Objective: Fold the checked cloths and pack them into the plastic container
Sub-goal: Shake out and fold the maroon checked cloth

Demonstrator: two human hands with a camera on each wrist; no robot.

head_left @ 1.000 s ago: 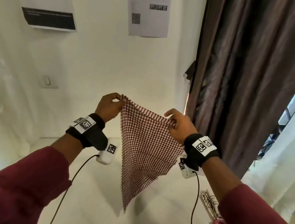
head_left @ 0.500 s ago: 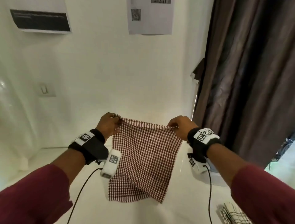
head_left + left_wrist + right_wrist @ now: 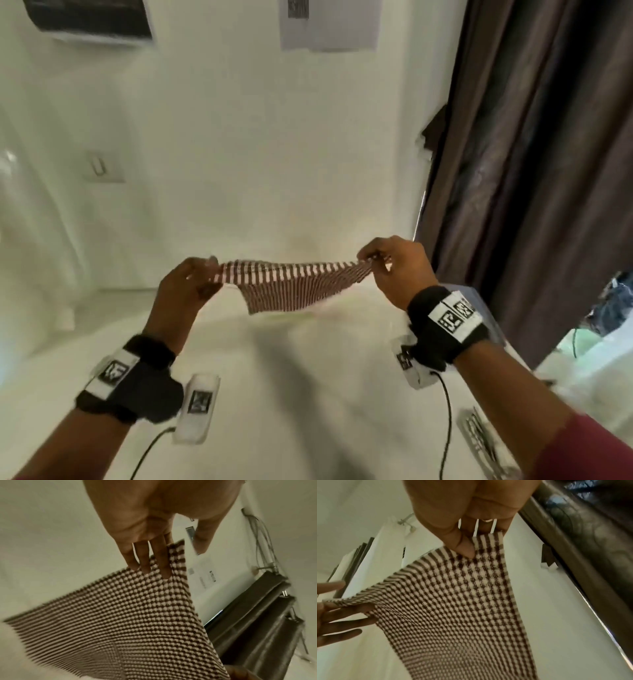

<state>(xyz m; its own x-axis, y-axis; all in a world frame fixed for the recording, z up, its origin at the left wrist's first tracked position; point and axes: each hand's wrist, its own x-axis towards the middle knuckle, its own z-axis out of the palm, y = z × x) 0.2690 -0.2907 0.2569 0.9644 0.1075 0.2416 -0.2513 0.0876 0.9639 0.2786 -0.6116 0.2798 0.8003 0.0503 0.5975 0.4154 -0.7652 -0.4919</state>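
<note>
Now the left hand point(image 3: 186, 286) and right hand point(image 3: 394, 270) are each pinching a top corner of the cloth point(image 3: 291, 287), stretching it in the air over the counter point(image 3: 308, 394). Probably still spreading; laying it flat likely follows. Container not clearly showing.

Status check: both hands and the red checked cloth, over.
Left hand and right hand each pinch a top corner of the checked cloth. Cloth stretched between them in the air above the white table, unfolded. Nothing blocking.
</note>
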